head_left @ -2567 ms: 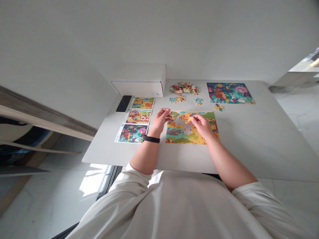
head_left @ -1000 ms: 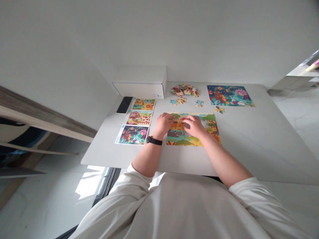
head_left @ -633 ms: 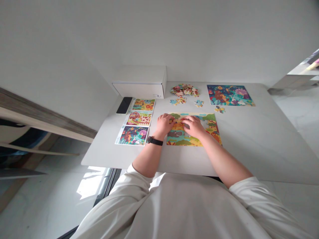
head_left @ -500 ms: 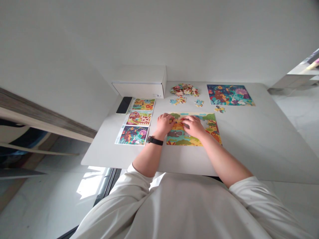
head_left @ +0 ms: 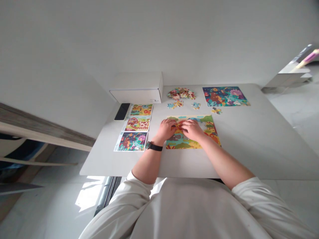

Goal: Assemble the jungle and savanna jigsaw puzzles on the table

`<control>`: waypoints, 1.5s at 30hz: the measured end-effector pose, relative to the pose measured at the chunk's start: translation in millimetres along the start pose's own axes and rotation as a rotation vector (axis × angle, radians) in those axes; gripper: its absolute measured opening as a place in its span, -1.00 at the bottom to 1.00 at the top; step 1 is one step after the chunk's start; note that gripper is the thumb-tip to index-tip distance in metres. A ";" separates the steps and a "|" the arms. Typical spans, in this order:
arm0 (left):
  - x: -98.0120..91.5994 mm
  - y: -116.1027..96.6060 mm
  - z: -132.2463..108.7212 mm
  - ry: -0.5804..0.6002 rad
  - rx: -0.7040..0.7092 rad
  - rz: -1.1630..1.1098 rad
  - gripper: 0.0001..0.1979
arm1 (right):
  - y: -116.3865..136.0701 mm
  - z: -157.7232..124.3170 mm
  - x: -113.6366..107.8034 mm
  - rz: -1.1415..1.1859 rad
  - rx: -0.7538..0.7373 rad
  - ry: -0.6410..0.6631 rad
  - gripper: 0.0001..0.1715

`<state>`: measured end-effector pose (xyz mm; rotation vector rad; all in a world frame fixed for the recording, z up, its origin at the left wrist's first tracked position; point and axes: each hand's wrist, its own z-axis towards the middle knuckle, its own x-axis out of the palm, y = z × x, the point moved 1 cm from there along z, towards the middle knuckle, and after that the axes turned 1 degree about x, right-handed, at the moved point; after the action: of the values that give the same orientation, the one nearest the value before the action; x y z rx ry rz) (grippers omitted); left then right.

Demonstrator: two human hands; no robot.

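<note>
A colourful animal puzzle [head_left: 186, 143] lies flat on the grey table, with trees, water and a hippo on it. Over its upper left part rests my left hand [head_left: 166, 129], fingers bent and pressed together, a black watch on the wrist. My right hand [head_left: 192, 130] is just beside it, fingers curled down on the puzzle's upper middle. The fingertips of both hands nearly meet, and whatever lies beneath them is hidden. Loose joined pieces [head_left: 175, 105], another piece [head_left: 195, 105] and a yellowish piece [head_left: 216, 110] lie beyond the puzzle.
A heap of pieces [head_left: 181, 94] lies near the wall beside a white box [head_left: 136, 95]. A dark picture puzzle [head_left: 225, 96] is at the back right. At the left are a phone [head_left: 122, 112] and three picture cards [head_left: 138, 123].
The camera view has shifted slightly, so the table sits a little lower. My hands have drawn closer together over the puzzle, my right hand moving left.
</note>
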<state>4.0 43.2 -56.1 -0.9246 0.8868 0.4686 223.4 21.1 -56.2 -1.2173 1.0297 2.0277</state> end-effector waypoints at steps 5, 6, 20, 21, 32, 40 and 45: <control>3.0 3.4 -0.8 0.023 -0.011 -0.025 -0.71 | 0.7 1.6 0.6 0.023 -0.002 0.013 -0.73; 3.6 4.3 -0.8 0.017 -0.015 -0.025 -0.71 | 0.2 2.7 -1.5 0.036 -0.002 0.002 -0.73; 7.1 4.4 -0.1 -0.012 -0.008 0.006 -0.72 | 0.9 3.9 -14.7 0.048 0.025 0.113 -0.80; 7.1 4.4 0.4 -0.017 -0.006 -0.002 -0.72 | -4.2 5.2 -18.4 0.069 0.026 0.099 -0.80; -3.8 -3.5 2.7 -0.235 -0.046 -0.115 -0.72 | -154.5 -22.1 -101.3 -0.049 0.749 -0.167 -0.61; -7.5 -8.5 4.1 -0.222 -0.088 -0.148 -0.74 | -197.4 -34.1 -93.4 -0.175 0.816 -0.066 -0.56; -8.2 -7.9 3.7 -0.227 -0.105 -0.151 -0.74 | -200.8 -30.8 -91.4 -0.162 0.791 -0.077 -0.56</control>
<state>6.5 42.1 -44.4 -1.0046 0.5861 0.4829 431.6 99.8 -49.1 -0.7532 1.4412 1.3079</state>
